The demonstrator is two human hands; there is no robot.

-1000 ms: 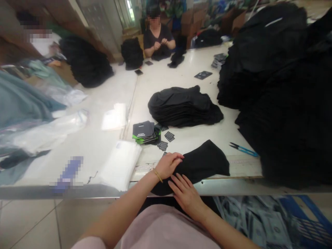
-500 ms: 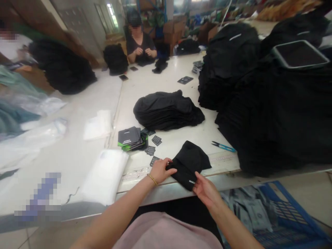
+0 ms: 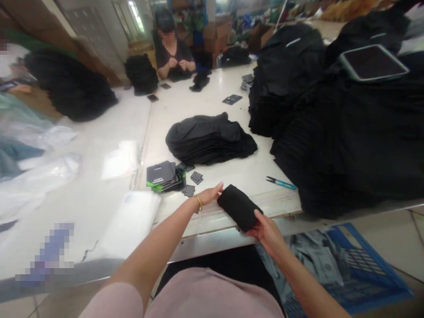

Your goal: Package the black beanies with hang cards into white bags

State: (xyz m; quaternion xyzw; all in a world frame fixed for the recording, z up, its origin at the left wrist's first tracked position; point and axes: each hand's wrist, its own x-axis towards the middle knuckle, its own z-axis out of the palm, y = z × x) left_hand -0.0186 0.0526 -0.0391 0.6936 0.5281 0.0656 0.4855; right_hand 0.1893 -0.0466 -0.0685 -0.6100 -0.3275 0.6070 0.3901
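Observation:
A black knitted garment (image 3: pixel 239 207), folded into a compact oblong bundle, lies at the white table's front edge. My right hand (image 3: pixel 266 232) grips its lower right end from below. My left hand (image 3: pixel 208 195), with a thin gold bangle (image 3: pixel 198 202) on the wrist, lies flat with straight fingers, its fingertips against the bundle's upper left end. Close to that hand are a stack of black card tags with green edges (image 3: pixel 164 176) and several loose small tags (image 3: pixel 188 191).
A folded black stack (image 3: pixel 210 139) lies mid-table, and large black piles (image 3: pixel 331 132) with a tablet (image 3: pixel 373 62) fill the right. Blue-handled snips (image 3: pixel 281 182) lie near them. White plastic packets (image 3: pixel 130 223) lie left. A blue crate (image 3: pixel 364 274) sits on the floor. A co-worker (image 3: pixel 172 57) sits across the table.
The loose black garment is now folded into a narrow bundle, hiding its white lettering. My left hand has moved off its top to the end. The view has shifted slightly left.

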